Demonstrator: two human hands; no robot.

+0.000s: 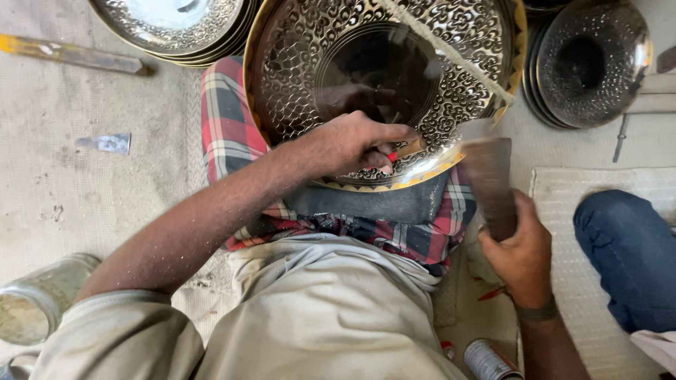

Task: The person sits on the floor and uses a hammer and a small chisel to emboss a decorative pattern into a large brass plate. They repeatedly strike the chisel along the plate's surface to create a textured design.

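A: Where does the work sit?

B: The embossed metal bowl (380, 77) rests tilted in the person's lap at twelve o'clock, propped on a red checked cloth (229, 127) with a dark pad (394, 204) under its rim. The left hand (345, 144) lies on the lower rim, fingers curled together, pinching a small punch (405, 149) with a wooden-coloured shaft against the metal.

A: And the other hand?

B: The right hand (521, 250), at four o'clock, is wrapped tightly around the handle of a hammer (489, 176), whose head is blurred just right of the punch.

A: What could go wrong?

B: I judge the fingers on the punch are the risk: they sit right beside the hammer's path, so a glancing blow could catch them. The bowl only leans on cloth, so a hard strike might also make it slip and spoil the pattern.

A: Any containers?

B: A glass jar (39, 299) lies at eight o'clock; its contents look pale and dusty, but I cannot tell what they are. A small can (489, 360) lies at five o'clock, contents hidden. Stacked bowls (176, 28) at eleven o'clock and more stacked bowls (588, 63) at two o'clock look empty. A loose chisel (105, 143) lies at nine o'clock, and another person's blue-trousered knee (627, 246) is at three o'clock.
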